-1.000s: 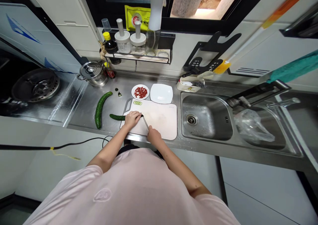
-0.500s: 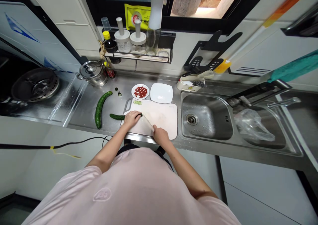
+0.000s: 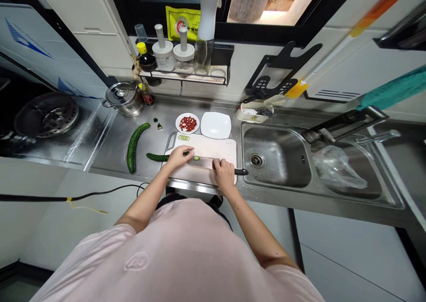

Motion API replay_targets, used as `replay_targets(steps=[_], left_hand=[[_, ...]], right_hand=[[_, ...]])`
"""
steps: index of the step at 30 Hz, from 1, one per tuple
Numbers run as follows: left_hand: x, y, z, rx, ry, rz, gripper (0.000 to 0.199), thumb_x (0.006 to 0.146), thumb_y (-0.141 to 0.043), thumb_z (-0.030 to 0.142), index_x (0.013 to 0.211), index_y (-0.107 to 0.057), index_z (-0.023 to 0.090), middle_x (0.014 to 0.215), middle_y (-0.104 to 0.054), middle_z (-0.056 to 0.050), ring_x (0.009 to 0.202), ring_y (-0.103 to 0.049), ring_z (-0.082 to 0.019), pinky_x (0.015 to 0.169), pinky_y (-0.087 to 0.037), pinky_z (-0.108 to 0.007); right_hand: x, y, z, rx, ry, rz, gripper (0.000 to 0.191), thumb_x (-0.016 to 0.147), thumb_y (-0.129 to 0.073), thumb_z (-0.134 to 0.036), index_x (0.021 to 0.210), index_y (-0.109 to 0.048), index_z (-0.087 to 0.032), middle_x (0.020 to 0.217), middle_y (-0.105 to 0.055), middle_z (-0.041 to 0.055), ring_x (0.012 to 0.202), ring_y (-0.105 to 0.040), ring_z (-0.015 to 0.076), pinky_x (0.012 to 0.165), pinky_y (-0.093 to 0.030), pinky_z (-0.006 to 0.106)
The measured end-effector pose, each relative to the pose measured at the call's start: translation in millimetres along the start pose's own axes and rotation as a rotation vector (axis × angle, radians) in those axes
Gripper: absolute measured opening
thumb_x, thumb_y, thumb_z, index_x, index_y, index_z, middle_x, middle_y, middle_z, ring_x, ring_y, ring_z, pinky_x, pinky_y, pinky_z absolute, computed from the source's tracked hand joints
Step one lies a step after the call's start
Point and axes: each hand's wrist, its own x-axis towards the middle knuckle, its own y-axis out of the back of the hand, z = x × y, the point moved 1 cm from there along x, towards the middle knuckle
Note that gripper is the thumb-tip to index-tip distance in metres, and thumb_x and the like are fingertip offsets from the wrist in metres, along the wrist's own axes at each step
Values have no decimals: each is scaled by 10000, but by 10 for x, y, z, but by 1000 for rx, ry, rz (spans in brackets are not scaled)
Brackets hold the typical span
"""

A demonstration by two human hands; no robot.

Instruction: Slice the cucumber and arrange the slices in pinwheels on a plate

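Observation:
My left hand [image 3: 179,158] is closed over the cut end of a cucumber [image 3: 156,157], whose uncut part sticks out to the left past the board's edge. With my right hand [image 3: 224,174] I grip a kitchen knife [image 3: 206,162] near the base of its blade; the black handle shows to the right. The blade lies flat over the white cutting board [image 3: 219,149], its tip close to my left fingers. A single cucumber slice [image 3: 196,158] rests on or beside the blade. Several overlapping cucumber slices [image 3: 184,137] lie at the board's upper left.
A whole cucumber [image 3: 133,147] lies left of the board, with cut-off ends [image 3: 159,126] behind. Behind the board stand a plate of chopped red pieces [image 3: 188,124] and a white square plate [image 3: 215,125]. The sink [image 3: 278,155] is on the right, a steel pot [image 3: 124,98] at back left.
My right hand has moved right with the knife, and the blade has turned from edge-on to flat. A cucumber slice now shows by it. My left hand stays on the cucumber.

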Motion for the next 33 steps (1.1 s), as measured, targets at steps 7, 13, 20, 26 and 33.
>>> replay_targets(steps=[7,13,20,26,33], left_hand=[[-12,5,168,-25,17,-200,303,775,-598,444,957,-716,232,995,-694,-35,933,-621,-194,861,-467,-284],[-1,-74,131,-162,-9,-130,214,760,-619,357,895,-675,200,883,-695,-15,835,-628,-152,787,-479,-257],[150,-195,-196,-185,262,105,223,740,-632,362,875,-647,185,746,-673,-9,678,-609,-127,657,-474,-241],[367,-181,-369,-18,414,177,190,735,-631,330,889,-674,226,779,-684,-9,741,-616,-160,696,-468,-279],[657,-248,-430,107,491,196,162,749,-622,324,886,-681,261,871,-704,-19,855,-624,-204,754,-454,-315]], right_hand=[[-20,-4,23,9,15,22,389,903,-367,-204,1266,-502,-174,980,-479,123,848,-385,230,780,-238,336],[-44,-56,29,0,22,41,380,918,-355,-225,1261,-510,-178,968,-481,117,839,-385,224,785,-232,339],[-87,-95,46,20,0,26,365,899,-397,-222,1241,-521,-190,959,-484,102,841,-396,218,777,-235,322],[-116,-131,90,32,-15,29,356,899,-421,-239,1234,-531,-191,955,-495,89,832,-413,210,768,-240,316],[-125,-137,104,36,-24,31,361,894,-428,-210,1239,-534,-193,953,-504,84,836,-426,204,768,-241,313]])
